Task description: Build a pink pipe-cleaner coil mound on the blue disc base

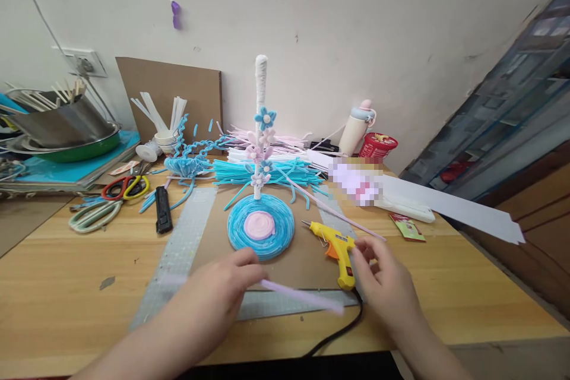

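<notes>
In my left hand [238, 282] is a thin lilac pipe cleaner [303, 295], pinched between thumb and fingers; motion blurs its ends. My right hand [385, 270] is at the back of a yellow hot glue gun [341, 246], thumb and fingers curved but apart. Whether they touch the gun I cannot tell. The gun lies on its side, nozzle pointing left. Beyond my left hand is a coiled blue disc [284, 231] with a pink spiral centre [259, 225]. A white wrapped stem [261, 83] rises behind it, bearing blue and pink pipe-cleaner flowers [266, 119].
Bundles of blue pipe cleaners [267, 172] lie behind the disc. To the left are scissors [95, 217], a black cutter [163, 211] and a steel pot [62, 119]. A bottle [356, 130] and red tub [378, 145] stand back right. The gun's black cord [338, 332] runs toward me.
</notes>
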Demonstrator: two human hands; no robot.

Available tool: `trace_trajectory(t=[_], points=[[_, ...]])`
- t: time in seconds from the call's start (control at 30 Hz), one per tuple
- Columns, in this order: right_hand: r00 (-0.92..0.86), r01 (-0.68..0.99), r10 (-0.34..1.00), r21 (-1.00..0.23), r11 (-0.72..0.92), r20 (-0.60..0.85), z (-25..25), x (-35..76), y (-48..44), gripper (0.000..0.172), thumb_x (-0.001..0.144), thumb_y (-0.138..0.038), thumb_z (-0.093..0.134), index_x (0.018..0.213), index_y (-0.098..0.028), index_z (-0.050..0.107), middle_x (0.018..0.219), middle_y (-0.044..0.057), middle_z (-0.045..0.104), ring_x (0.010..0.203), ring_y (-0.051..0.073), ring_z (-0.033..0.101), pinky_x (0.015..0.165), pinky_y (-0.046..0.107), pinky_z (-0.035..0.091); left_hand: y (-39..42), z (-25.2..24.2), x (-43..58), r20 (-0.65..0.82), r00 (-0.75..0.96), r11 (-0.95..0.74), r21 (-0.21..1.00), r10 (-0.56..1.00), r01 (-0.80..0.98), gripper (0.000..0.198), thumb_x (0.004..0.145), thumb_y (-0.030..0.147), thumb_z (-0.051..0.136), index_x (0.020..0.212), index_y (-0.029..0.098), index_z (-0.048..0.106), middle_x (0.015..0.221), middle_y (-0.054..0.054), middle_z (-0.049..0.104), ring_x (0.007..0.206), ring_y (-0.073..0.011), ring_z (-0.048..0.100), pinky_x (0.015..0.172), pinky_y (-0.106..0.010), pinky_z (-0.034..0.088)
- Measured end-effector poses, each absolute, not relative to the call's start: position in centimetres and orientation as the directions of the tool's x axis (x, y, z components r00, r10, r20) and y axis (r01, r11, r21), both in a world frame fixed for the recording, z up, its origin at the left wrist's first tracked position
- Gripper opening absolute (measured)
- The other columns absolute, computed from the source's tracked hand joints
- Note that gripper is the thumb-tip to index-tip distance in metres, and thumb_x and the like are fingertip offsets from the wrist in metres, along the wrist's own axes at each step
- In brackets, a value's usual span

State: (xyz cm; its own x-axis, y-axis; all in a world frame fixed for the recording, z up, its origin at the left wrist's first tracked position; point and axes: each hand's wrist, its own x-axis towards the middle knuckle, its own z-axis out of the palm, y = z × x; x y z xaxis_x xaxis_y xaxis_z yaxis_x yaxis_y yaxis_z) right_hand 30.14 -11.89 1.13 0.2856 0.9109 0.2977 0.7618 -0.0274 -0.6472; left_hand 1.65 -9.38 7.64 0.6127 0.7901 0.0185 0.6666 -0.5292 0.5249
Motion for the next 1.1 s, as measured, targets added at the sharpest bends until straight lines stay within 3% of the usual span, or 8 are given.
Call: trace_trajectory(t=[0.07,0.17,0.27,0.43,0.7,0.8,0.93,1.1], points=[[0.281,0.841,0.959,-0.486,-0.238,0.017,0.8,30.9,-10.5,0.03,0.083,-0.054,0.051,0.076,-0.025,0.058,0.075,0.004,0.069,0.064,0.023,0.064,0.05,0.032,0.042,-8.0,6.7,0.8,0.014,0.651,-0.598,0.41,0.759,0.689,0.033,0.083,0.007,0.036,0.077,0.024,0.065,0.092,-0.001,0.061,0.08,-0.0159,0.061,0.069,-0.026,0.046],[0.255,0.901,0.958,-0.327,-0.285,-0.134,0.9,31.1,-8.9,0.033,0.078,-0.055,0.053,0.067,-0.024,0.051,0.073,0.003,0.067,0.063,0.022,0.061,0.047,0.028,0.033,-5.9,5.0,0.9,0.04,0.627,-0.609,0.291,0.778,0.737,0.032,0.084,0.011,0.041,0.1,0.026,0.063,0.099,-0.002,0.062,0.08,-0.0183,0.064,0.067,-0.028,0.048],[0.248,0.854,0.944,-0.411,-0.319,-0.217,1.0,31.4,-8.3,0.018,0.072,-0.039,0.059,0.068,-0.023,0.051,0.068,0.002,0.063,0.059,0.02,0.059,0.048,0.028,0.034,-4.4,3.6,1.7,0.098,0.624,-0.628,0.212,0.776,0.748,0.037,0.087,0.014,0.041,0.119,0.028,0.055,0.112,-0.004,0.059,0.084,-0.0209,0.065,0.068,-0.032,0.051],[0.007,0.125,0.898,-0.89,-0.438,-0.441,1.4,32.1,-9.0,0.022,0.073,-0.033,0.061,0.091,-0.022,0.053,0.067,-0.001,0.063,0.056,0.016,0.061,0.056,0.03,0.048,-3.5,2.6,2.1,0.199,0.692,-0.72,0.184,0.694,0.67,0.038,0.094,0.018,0.036,0.129,0.028,0.047,0.124,-0.006,0.055,0.106,-0.0214,0.057,0.087,-0.036,0.05],[-0.262,-0.499,0.887,-0.733,-0.462,-0.381,2.6,29.8,-8.3,0.024,0.071,-0.032,0.073,0.09,-0.018,0.067,0.087,0.005,0.065,0.061,0.008,0.052,0.051,0.018,0.042,-3.5,1.9,2.2,0.133,0.698,-0.708,0.062,0.704,0.703,0.041,0.092,0.018,0.039,0.131,0.029,0.048,0.128,-0.005,0.053,0.098,-0.0233,0.054,0.08,-0.038,0.051],[-0.244,-0.462,0.907,-0.781,-0.421,-0.344,2.7,28.8,-7.1,0.026,0.078,-0.041,0.069,0.09,-0.017,0.068,0.083,0.003,0.061,0.057,0.007,0.043,0.049,0.019,0.038,-3.5,1.7,2.3,0.134,0.702,-0.712,0.058,0.7,0.699,0.041,0.092,0.017,0.04,0.131,0.026,0.048,0.127,-0.006,0.054,0.098,-0.024,0.054,0.08,-0.04,0.052],[-0.168,-0.113,0.94,-0.941,-0.318,-0.298,2.4,27.9,-6.4,0.03,0.08,-0.043,0.068,0.089,-0.015,0.065,0.068,-0.001,0.054,0.059,0.01,0.044,0.054,0.022,0.035,-3.4,1.6,2.4,0.147,0.711,-0.723,0.044,0.688,0.69,0.037,0.092,0.018,0.039,0.127,0.022,0.051,0.125,-0.008,0.056,0.096,-0.0249,0.054,0.077,-0.041,0.053],[-0.146,0.141,0.925,-0.933,-0.332,-0.352,1.6,27.5,-7.0,0.038,0.082,-0.051,0.061,0.09,-0.014,0.061,0.059,-0.004,0.048,0.056,0.01,0.04,0.054,0.024,0.032,-3.5,1.7,2.5,0.169,0.716,-0.731,0.047,0.678,0.681,0.034,0.093,0.017,0.038,0.125,0.019,0.053,0.123,-0.009,0.058,0.094,-0.0249,0.055,0.076,-0.042,0.054]])
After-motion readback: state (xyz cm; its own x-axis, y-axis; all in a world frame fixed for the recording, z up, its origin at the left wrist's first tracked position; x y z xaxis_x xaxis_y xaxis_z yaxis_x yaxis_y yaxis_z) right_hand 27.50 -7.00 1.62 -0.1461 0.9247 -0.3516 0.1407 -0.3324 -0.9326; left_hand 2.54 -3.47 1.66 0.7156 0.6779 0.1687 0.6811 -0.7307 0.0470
